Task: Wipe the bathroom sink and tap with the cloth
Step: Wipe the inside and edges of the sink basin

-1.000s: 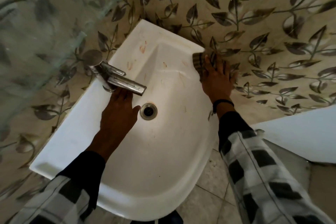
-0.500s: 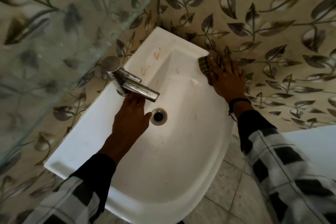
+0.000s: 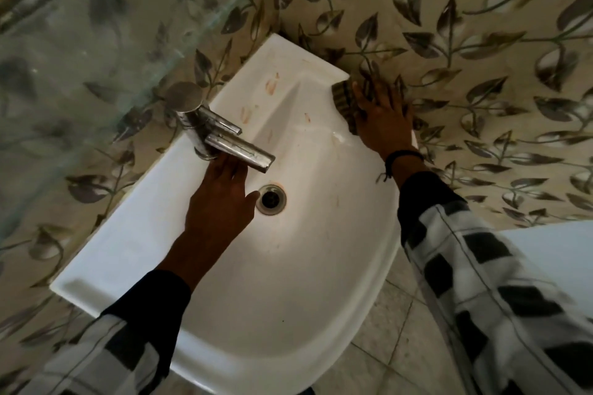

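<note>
With the right grip (image 3: 383, 120) flat, uncurled, pressing the cloth (image 3: 342, 99) on the far right rim of the sink (image 3: 128, 244), sweep firmly toward the orange stains (image 3: 271, 86), left grip (image 3: 218, 202) released, bracing beneath the tap (image 3: 224, 138)

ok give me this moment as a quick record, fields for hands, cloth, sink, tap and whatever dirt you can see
left hand: open, flat on the basin slope beside the drain, fingertips hidden under the tap spout
right hand: fingers straight, pressing the cloth on the sink's rim by the wall
cloth: striped, mostly covered by the right hand
tap: chrome, spout reaching out over the basin
sink: white, not yet clean
reddish marks: on the back ledge and upper basin
</note>
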Available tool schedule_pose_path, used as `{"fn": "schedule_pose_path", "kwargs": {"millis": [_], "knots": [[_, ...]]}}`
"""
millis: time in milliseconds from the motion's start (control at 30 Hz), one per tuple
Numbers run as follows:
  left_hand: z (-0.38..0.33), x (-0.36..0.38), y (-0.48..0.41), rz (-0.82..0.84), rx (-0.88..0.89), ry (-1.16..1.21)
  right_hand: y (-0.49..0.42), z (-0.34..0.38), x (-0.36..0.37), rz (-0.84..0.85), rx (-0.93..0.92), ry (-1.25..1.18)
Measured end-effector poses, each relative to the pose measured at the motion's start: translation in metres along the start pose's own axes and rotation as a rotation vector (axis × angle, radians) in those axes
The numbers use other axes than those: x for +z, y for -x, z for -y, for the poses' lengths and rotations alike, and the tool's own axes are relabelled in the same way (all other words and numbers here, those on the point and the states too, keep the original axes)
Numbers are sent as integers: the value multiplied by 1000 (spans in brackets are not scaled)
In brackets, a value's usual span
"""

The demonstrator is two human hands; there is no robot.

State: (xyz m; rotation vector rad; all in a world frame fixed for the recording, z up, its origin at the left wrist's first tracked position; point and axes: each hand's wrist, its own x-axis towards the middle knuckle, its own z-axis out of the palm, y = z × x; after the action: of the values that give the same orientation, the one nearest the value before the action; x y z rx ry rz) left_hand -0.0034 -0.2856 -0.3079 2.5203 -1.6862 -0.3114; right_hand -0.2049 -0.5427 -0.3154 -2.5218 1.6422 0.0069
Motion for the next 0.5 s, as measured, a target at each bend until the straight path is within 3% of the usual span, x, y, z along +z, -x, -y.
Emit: {"fn": "schedule_pose_path", "kwargs": {"millis": [133, 333, 500], "knots": [[1, -1, -1, -7, 15, -6, -1, 1, -4, 5, -48, 22], [-1, -1, 0, -2, 3, 1, 24, -12, 2, -58, 74, 7], [1, 1, 0, 0, 8, -5, -4, 9, -5, 9, -44, 27]]}}
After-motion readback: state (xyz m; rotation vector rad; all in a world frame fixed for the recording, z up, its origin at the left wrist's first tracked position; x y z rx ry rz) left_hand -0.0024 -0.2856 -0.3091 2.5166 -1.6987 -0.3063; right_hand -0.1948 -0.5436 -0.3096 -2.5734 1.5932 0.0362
